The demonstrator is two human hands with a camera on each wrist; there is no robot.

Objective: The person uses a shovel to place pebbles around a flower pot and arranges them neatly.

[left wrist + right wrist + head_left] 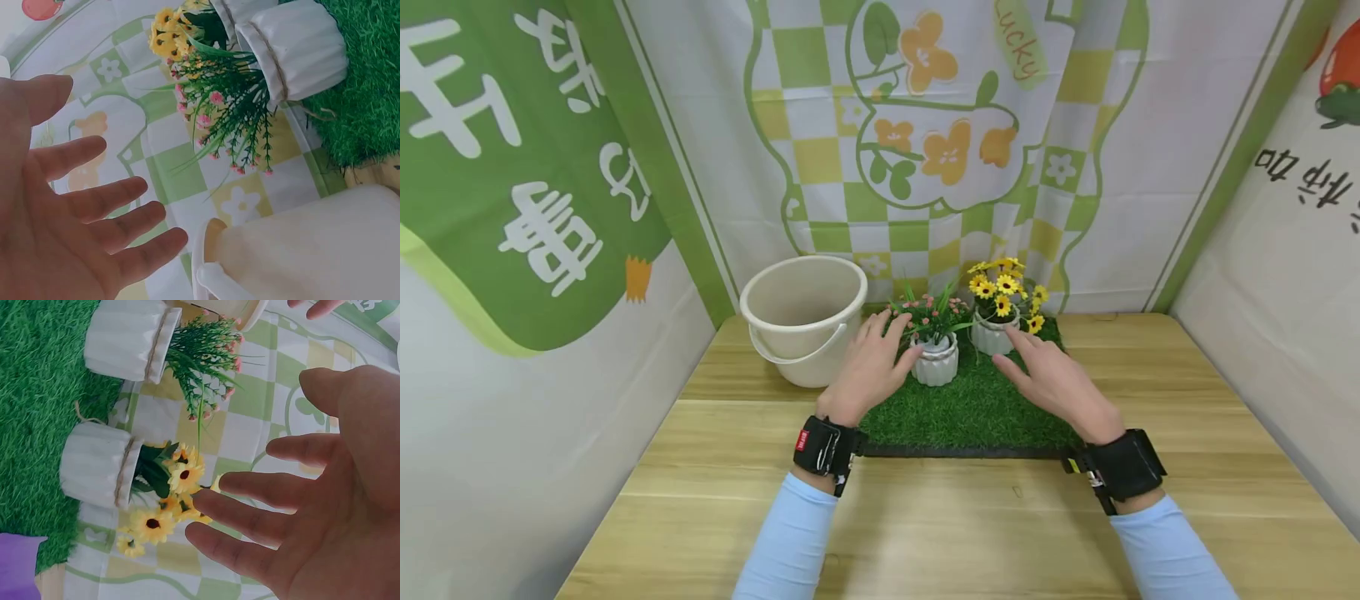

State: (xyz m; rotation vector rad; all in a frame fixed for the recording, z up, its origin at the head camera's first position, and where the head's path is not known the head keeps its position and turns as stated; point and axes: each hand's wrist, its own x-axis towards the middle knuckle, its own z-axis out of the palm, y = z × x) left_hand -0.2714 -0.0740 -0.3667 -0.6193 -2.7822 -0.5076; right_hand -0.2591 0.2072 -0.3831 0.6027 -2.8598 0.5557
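My left hand point(867, 367) is held out over the left part of the green turf mat point(962, 417), fingers spread and nothing in them. Just right of it stands a white ribbed pot point(936, 367) with small pink flowers and thin green leaves. Behind, to the right, is a second white pot point(97, 464) with yellow daisy-like flowers point(153, 523); twine circles its rim. My right hand point(1054, 382) reaches in from the right, its straight fingers overlapping the yellow-flower pot in the head view. In the right wrist view, that palm point(337, 512) is bare.
A cream bucket point(808, 367) with its handle down stands left of the mat. The wooden table point(737, 500) runs back to a printed cloth point(925, 242), with cloth walls on both sides. Something purple point(19, 565) shows at the right wrist view's corner.
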